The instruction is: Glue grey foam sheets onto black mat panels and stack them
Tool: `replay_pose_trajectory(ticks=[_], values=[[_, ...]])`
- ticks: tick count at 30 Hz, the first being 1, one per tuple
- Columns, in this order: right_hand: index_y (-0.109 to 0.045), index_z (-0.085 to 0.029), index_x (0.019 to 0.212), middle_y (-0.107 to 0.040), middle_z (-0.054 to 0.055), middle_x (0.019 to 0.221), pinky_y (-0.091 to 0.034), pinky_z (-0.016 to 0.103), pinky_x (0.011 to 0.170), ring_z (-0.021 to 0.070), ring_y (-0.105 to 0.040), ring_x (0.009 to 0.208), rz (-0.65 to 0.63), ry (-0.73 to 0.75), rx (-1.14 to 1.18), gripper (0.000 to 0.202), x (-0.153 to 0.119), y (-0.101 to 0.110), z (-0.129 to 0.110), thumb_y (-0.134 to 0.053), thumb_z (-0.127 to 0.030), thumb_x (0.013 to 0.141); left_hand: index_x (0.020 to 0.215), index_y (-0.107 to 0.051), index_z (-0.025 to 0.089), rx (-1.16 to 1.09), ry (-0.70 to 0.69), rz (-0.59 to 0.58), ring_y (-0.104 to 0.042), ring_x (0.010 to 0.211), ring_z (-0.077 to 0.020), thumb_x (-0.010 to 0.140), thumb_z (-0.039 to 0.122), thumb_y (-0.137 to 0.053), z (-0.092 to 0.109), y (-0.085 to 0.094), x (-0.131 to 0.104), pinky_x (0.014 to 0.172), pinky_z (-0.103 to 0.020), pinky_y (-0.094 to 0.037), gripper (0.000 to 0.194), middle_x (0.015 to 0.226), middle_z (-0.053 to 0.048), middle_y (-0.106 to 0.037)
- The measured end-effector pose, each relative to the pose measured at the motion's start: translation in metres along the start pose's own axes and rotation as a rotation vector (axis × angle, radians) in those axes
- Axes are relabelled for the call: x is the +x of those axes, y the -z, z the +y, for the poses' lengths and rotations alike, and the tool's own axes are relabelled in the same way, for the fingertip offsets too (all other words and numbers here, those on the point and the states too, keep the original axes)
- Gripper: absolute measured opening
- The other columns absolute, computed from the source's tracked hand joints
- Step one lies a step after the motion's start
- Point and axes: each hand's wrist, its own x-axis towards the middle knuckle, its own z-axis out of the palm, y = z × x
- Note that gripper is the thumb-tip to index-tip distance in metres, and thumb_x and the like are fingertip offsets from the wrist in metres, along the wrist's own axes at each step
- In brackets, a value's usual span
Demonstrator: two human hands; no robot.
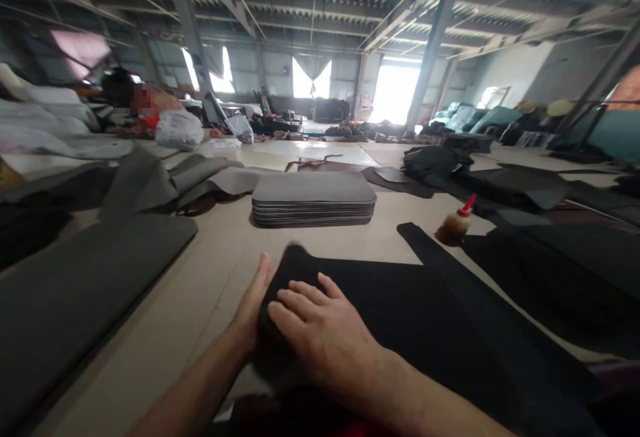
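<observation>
A wide black sheet (pixel 380 310) of leather-like material lies before me, its left end rounded and slightly raised. My right hand (pixel 325 330) rests palm down on that end, its fingers extended and a little apart. Against the sheet's left edge stands my left hand (pixel 250 307), fingers stretched forward and palm turned toward the material; part of it is hidden behind the edge. Beyond both hands sits a neat stack of grey rounded panels (pixel 314 200). A long dark strip (pixel 465 290) lies along the sheet's right side.
At the right stands a glue bottle (pixel 454 225) with a red nozzle, beside dark material (pixel 560 277). A large dark panel (pixel 90 284) lies at the left, with grey scraps (pixel 145 180) behind it. Farther back, a person (pixel 150 100) is near a plastic bag (pixel 179 130).
</observation>
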Motion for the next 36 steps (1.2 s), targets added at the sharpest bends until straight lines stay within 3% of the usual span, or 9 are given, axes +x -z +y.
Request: replay_pose_trajectory(ticks=[3,7,11,14,18,21,25,31,36], values=[[-0.046,-0.022,0.146,-0.049,0.011,0.145,-0.035,0.063,0.112,0.0359,-0.04,0.136,-0.169,-0.016,0.257,0.062,0.001,-0.023,0.007,-0.071,-0.049,0.096,0.12,-0.062,0.011,-0.12,0.071,0.022,-0.071,0.096,-0.0275,0.099,0.062,-0.036,0.015,0.028,-0.012,0.083,-0.038,-0.06,0.061,0.106,-0.016,-0.073],[-0.049,-0.02,0.145,-0.05,0.008,0.145,-0.035,0.047,0.117,0.0269,-0.037,0.139,-0.029,-0.133,0.3,0.049,-0.048,-0.023,0.042,-0.053,-0.049,0.106,0.109,-0.065,0.013,0.039,0.013,0.126,-0.072,0.085,-0.0186,0.088,0.026,-0.069,0.018,0.056,-0.023,0.076,-0.027,-0.061,0.025,0.106,-0.013,-0.073],[-0.055,-0.019,0.139,-0.049,0.01,0.145,-0.041,0.056,0.112,0.0318,-0.039,0.137,0.187,-0.43,-0.002,0.05,-0.117,-0.027,0.09,-0.036,-0.054,0.109,0.111,-0.066,0.016,0.239,0.03,0.156,-0.071,0.091,-0.0193,0.078,0.023,-0.079,0.016,0.049,-0.02,0.071,-0.023,-0.06,0.036,0.11,-0.009,-0.073],[-0.059,-0.019,0.13,-0.055,0.012,0.139,-0.044,0.061,0.107,0.0355,-0.044,0.133,0.321,-0.574,-0.189,0.053,-0.168,-0.036,0.118,-0.033,-0.059,0.107,0.106,-0.067,0.014,0.287,0.063,0.128,-0.073,0.081,-0.0241,0.074,0.023,-0.081,0.015,0.036,-0.008,0.069,-0.03,-0.061,0.036,0.098,-0.012,-0.075],[-0.065,-0.017,0.12,-0.061,0.015,0.129,-0.047,0.064,0.102,0.0393,-0.051,0.126,0.336,-0.622,-0.349,0.06,-0.207,-0.045,0.134,-0.03,-0.064,0.105,0.093,-0.065,0.015,0.307,0.004,0.212,-0.069,0.061,-0.0229,0.074,0.018,-0.072,0.009,0.027,0.012,0.055,-0.031,-0.057,0.021,0.075,-0.008,-0.073],[-0.065,-0.016,0.121,-0.059,0.014,0.132,-0.049,0.064,0.101,0.0394,-0.05,0.127,0.291,-0.577,-0.394,0.062,-0.209,-0.045,0.136,-0.029,-0.063,0.105,0.089,-0.061,0.019,0.316,-0.094,0.321,-0.066,0.055,-0.0191,0.079,0.018,-0.063,0.007,0.031,0.021,0.053,-0.029,-0.054,0.01,0.069,-0.003,-0.071],[-0.068,-0.015,0.12,-0.058,0.013,0.135,-0.048,0.061,0.104,0.0381,-0.046,0.13,0.246,-0.521,-0.392,0.064,-0.194,-0.041,0.137,-0.026,-0.061,0.106,0.088,-0.061,0.02,0.415,-0.117,0.406,-0.067,0.057,-0.0225,0.075,0.022,-0.065,0.019,0.05,0.017,0.055,-0.033,-0.055,0.014,0.067,-0.003,-0.07],[-0.064,-0.017,0.132,-0.052,0.012,0.142,-0.043,0.058,0.109,0.0368,-0.046,0.131,0.12,-0.522,-0.318,0.054,-0.175,-0.046,0.149,-0.037,-0.054,0.104,0.084,-0.064,0.019,0.778,-0.158,0.433,-0.068,0.061,-0.0234,0.064,0.037,-0.078,0.039,0.084,0.006,0.054,-0.029,-0.05,0.031,0.075,-0.007,-0.073],[-0.064,-0.019,0.133,-0.051,0.012,0.143,-0.038,0.059,0.112,0.0378,-0.043,0.134,0.128,-0.535,-0.284,0.045,-0.167,-0.048,0.152,-0.044,-0.045,0.102,0.092,-0.066,0.021,1.156,-0.248,0.503,-0.069,0.079,-0.0288,0.072,0.047,-0.068,0.04,0.087,0.013,0.065,-0.032,-0.048,0.033,0.085,-0.008,-0.073]])
